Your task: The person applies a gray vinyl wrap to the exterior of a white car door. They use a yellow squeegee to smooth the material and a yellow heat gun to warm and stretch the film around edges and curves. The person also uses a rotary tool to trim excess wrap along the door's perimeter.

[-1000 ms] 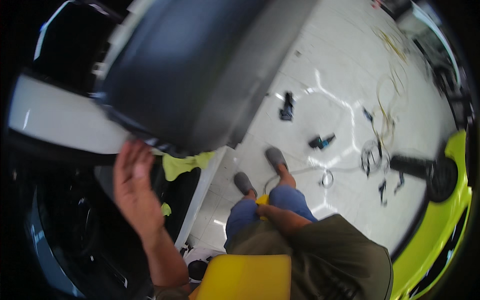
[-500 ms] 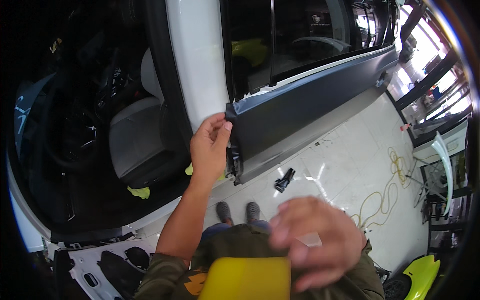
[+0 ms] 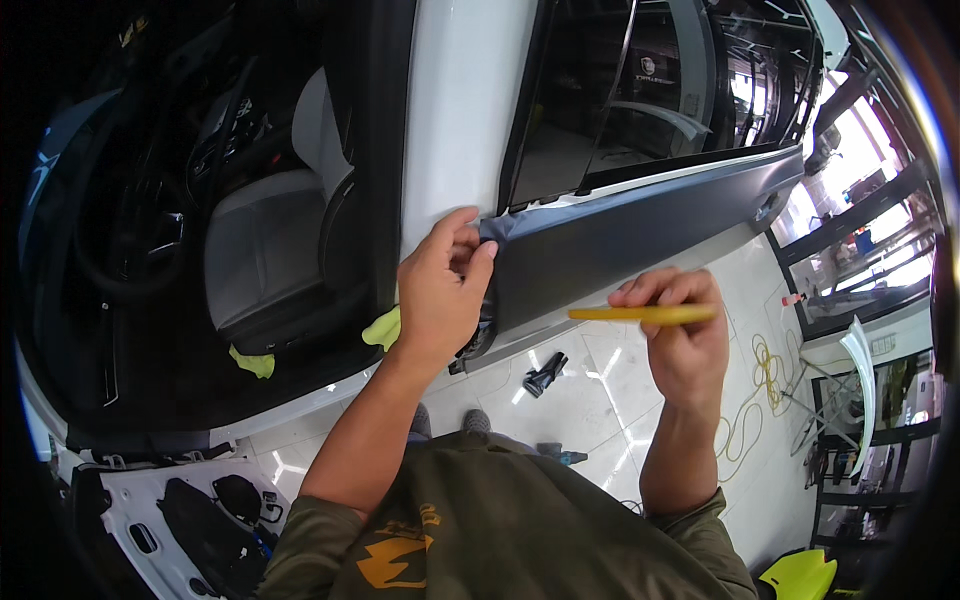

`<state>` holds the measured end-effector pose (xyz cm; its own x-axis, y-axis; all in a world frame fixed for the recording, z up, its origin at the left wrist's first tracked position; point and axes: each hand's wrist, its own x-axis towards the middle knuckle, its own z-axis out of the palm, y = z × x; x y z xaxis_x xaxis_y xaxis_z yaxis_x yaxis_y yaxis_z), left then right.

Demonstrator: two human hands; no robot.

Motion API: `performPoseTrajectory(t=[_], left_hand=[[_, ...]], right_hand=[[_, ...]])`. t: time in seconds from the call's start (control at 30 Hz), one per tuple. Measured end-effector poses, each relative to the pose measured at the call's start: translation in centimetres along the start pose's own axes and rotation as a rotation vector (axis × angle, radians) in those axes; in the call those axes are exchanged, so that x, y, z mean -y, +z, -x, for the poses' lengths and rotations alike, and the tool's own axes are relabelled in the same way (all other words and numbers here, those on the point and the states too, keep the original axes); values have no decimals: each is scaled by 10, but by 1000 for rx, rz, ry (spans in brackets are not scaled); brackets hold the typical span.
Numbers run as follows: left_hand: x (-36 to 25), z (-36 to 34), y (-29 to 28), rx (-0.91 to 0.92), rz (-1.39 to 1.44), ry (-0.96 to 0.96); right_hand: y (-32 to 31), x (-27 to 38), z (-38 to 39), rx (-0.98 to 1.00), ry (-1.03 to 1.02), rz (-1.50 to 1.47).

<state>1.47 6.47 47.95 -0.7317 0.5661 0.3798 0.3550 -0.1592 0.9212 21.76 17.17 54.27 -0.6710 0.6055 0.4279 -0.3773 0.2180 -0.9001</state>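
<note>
My left hand [image 3: 438,305] is at the front edge of a car's rear door, thumb and fingers pinched on the corner of a dark grey wrap film [image 3: 620,235]. The film covers the door panel below the window and looks loose and wrinkled at that corner. Raised to the right, in front of the door's lower part, my right hand [image 3: 690,345] is closed around a flat yellow squeegee [image 3: 615,314], seen edge-on. Its tip points left, apart from the film.
A grey car seat [image 3: 270,260] shows through the open front doorway, with yellow-green cloths [image 3: 383,328] at the sill. A black heat-gun-like tool [image 3: 545,374] lies on the tiled floor. Yellow cord [image 3: 768,375] coils at right. A removed door panel [image 3: 190,525] stands at lower left.
The squeegee, earlier close up at the bottom of the view, is now in my right hand, which has moved up toward the door. My left hand stays at the film's corner.
</note>
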Motion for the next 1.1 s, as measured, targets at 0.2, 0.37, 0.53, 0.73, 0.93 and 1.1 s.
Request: performPoseTrajectory(t=[0.2, 0.37, 0.53, 0.73, 0.93, 1.1], left_hand=[[-17, -10, -6, 14, -162, 8], [-20, -12, -6, 21, -325, 112], [-21, -19, -7, 31, -546, 202], [-24, -23, -8, 53, -584, 234], [-31, -28, -9, 93, -722, 252], [-21, -26, -8, 47, -789, 356]], right_hand=[[-16, -34, -13, -103, 378, -788], [2, -14, -15, 164, 303, -42], [25, -5, -38, 403, -313, 1177], [26, -17, -43, 414, -493, 1455], [26, -26, -43, 375, -516, 1464], [30, -32, -42, 326, -512, 1466]])
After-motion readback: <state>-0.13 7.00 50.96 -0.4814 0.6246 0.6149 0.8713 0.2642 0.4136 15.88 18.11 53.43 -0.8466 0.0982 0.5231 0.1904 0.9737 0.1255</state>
